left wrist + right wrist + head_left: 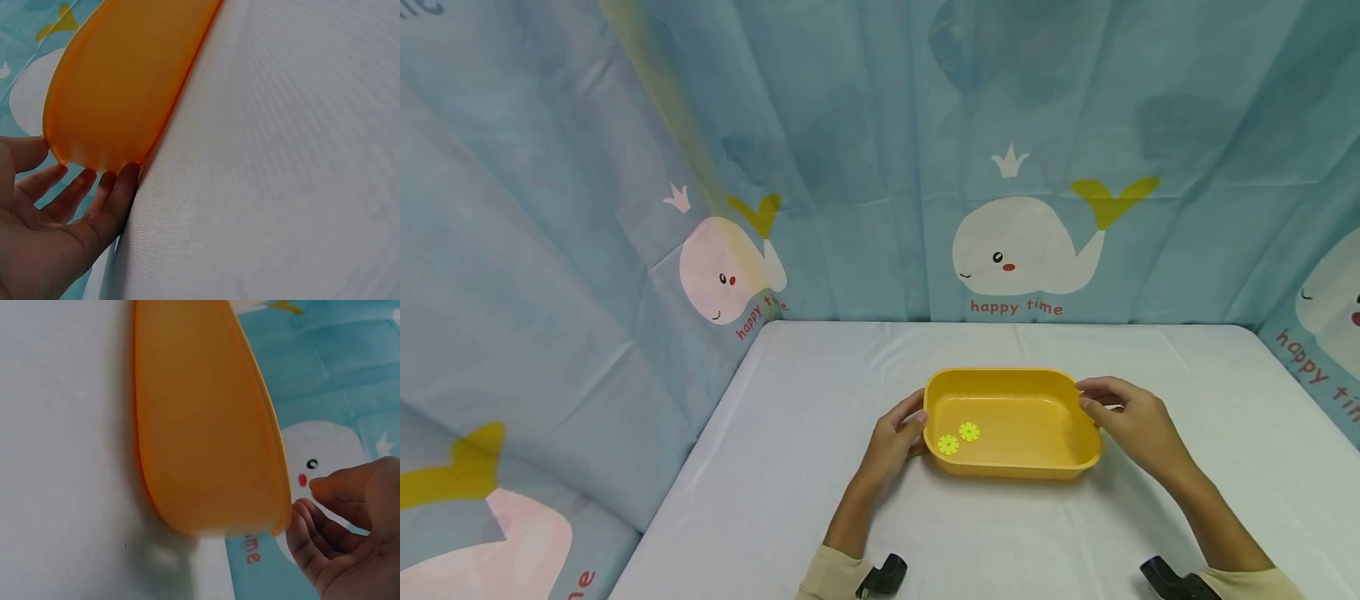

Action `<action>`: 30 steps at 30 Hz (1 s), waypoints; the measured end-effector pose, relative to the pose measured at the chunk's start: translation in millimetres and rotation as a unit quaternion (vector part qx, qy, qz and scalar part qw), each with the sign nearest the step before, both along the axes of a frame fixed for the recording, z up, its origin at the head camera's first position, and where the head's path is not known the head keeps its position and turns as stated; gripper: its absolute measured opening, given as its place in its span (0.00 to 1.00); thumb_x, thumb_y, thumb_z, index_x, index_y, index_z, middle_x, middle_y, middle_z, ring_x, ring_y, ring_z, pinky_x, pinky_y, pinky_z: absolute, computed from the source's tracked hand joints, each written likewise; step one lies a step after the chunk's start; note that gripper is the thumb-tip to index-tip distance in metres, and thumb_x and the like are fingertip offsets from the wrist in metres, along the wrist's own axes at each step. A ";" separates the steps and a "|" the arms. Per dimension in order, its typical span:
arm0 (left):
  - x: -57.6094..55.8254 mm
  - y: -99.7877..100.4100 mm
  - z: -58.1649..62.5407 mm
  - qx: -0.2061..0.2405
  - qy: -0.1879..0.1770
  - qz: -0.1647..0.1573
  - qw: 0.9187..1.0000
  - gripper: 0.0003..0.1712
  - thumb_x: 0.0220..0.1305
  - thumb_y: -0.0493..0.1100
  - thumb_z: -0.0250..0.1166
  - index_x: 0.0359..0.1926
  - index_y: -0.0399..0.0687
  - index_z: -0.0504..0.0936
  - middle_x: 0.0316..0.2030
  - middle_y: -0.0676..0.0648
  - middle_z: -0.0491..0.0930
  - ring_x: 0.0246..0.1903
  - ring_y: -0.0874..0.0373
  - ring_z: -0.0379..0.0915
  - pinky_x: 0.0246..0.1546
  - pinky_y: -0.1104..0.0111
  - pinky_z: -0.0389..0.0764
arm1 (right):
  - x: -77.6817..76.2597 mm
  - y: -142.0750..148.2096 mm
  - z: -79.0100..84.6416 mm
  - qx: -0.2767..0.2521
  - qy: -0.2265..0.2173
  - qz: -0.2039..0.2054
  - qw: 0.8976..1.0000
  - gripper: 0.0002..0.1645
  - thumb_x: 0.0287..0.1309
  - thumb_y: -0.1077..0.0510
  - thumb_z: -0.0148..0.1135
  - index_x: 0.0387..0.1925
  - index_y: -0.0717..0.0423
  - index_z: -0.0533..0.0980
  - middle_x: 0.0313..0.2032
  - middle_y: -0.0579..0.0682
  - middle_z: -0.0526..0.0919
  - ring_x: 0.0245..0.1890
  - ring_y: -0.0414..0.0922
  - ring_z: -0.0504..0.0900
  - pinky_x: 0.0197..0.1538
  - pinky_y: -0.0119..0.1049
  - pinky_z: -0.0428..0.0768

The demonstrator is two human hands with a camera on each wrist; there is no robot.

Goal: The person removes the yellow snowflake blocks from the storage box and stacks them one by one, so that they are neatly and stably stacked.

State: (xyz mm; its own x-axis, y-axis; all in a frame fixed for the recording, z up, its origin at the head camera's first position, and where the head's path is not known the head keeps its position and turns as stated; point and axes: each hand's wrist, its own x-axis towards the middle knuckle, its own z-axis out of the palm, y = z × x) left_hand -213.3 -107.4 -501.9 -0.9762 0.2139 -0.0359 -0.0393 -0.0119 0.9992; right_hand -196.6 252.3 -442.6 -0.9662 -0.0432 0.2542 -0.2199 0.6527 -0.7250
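Note:
A yellow plastic basin [1015, 473], oblong with rounded corners, sits on the white table. Two small bright yellow flower-shaped pieces, one piece [948, 445] nearer the corner and the other piece [969, 432] just beyond it, lie inside at its left end. My left hand [891, 446] holds that end; in the left wrist view its fingertips spread along the end wall and the thumb meets the rim. At the opposite end is my right hand [1138, 421], fingertips right at the rim. The right wrist view shows its thumb [340, 486] apart from the rim.
White cloth covers the table [775, 500]. Behind and at the sides hangs a blue curtain [865, 167] printed with whales and lettering. Black devices, one on the left wrist [886, 575] and one on the right wrist [1176, 581], sit by the beige sleeves.

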 end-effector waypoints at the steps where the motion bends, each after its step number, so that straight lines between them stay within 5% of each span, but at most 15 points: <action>1: -0.2 -0.3 -0.3 0.001 0.001 -0.001 1.000 0.29 0.83 0.43 0.57 0.80 0.52 0.68 0.77 0.44 0.68 0.67 0.44 0.76 0.56 0.60 0.88 | -0.2 -3.1 -0.3 -0.003 0.003 0.004 1.000 0.19 0.74 0.55 0.65 0.58 0.64 0.82 0.47 0.59 0.89 0.37 0.32 0.83 0.37 0.23 0.86; 7: 0.0 -1.2 -0.3 0.000 -0.001 0.001 1.000 0.29 0.83 0.44 0.57 0.80 0.53 0.68 0.77 0.45 0.68 0.67 0.45 0.77 0.55 0.62 0.89 | -1.4 -19.6 -3.0 -0.020 0.004 0.032 0.999 0.18 0.74 0.56 0.66 0.57 0.63 0.82 0.46 0.57 0.89 0.36 0.47 0.88 0.38 0.27 0.87; 12: 0.1 -0.8 0.1 -0.001 -0.004 0.002 1.000 0.29 0.83 0.44 0.57 0.79 0.55 0.69 0.77 0.47 0.69 0.66 0.46 0.77 0.54 0.63 0.89 | -1.4 -34.1 -2.8 -0.038 -0.009 0.047 0.998 0.19 0.74 0.55 0.67 0.58 0.63 0.82 0.47 0.56 0.89 0.36 0.47 0.87 0.38 0.32 0.89; 20: 0.5 -1.0 -0.4 -0.005 0.003 -0.003 1.000 0.29 0.83 0.44 0.57 0.80 0.56 0.68 0.77 0.46 0.68 0.66 0.45 0.77 0.54 0.63 0.89 | -5.2 -56.6 -5.0 -0.029 -0.002 0.062 0.998 0.18 0.71 0.57 0.69 0.56 0.64 0.82 0.43 0.51 0.89 0.39 0.40 0.85 0.43 0.26 0.86; 30: 0.8 -1.0 0.3 -0.005 0.007 -0.004 1.000 0.29 0.83 0.44 0.56 0.80 0.54 0.68 0.77 0.45 0.68 0.67 0.44 0.76 0.54 0.63 0.89 | -14.3 -72.1 -14.7 -0.016 -0.022 0.088 0.996 0.19 0.67 0.60 0.73 0.56 0.62 0.83 0.40 0.46 0.89 0.42 0.45 0.85 0.46 0.31 0.84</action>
State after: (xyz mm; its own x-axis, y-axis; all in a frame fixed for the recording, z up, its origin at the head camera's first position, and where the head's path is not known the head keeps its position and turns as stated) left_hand -212.5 -108.4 -501.6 -0.9748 0.2218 -0.0251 -0.0262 -0.0021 0.9997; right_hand -210.8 180.3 -457.2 -0.9546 -0.2060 0.2153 -0.2964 0.5832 -0.7563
